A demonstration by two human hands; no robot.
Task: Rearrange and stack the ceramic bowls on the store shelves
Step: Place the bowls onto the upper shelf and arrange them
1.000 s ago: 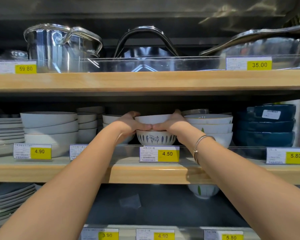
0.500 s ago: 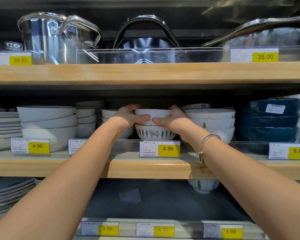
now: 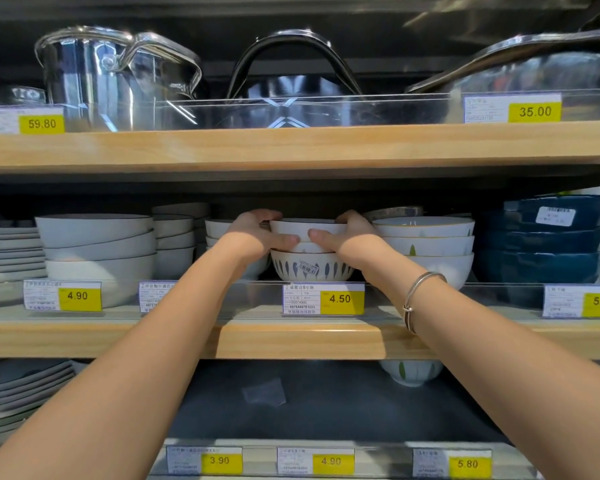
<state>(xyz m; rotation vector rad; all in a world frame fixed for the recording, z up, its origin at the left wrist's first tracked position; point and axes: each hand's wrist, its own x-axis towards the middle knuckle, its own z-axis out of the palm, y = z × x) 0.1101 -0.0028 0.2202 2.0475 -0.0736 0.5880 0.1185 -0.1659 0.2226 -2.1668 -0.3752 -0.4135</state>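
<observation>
On the middle shelf (image 3: 291, 341) a white bowl (image 3: 303, 227) sits nested on top of a blue-leaf patterned bowl (image 3: 310, 269) with a barcode sticker. My left hand (image 3: 255, 233) grips the top bowl's left side, thumb across its front. From the right, my right hand (image 3: 347, 237) holds the same bowl, a bangle on that wrist. To the right stands a stack of three white bowls with green leaves (image 3: 426, 242). Small white bowls (image 3: 217, 228) are partly hidden behind my left hand.
Large white bowls (image 3: 97, 249) and plates (image 3: 9, 254) fill the left, dark blue bowls (image 3: 544, 244) the right. Steel pots (image 3: 115, 77) stand on the upper shelf close overhead. A clear rail with price tags (image 3: 323, 299) fronts the shelf. One leaf bowl (image 3: 411, 372) sits below.
The top bowl has risen slightly between both hands, which stay on its sides. The view has shifted a little.
</observation>
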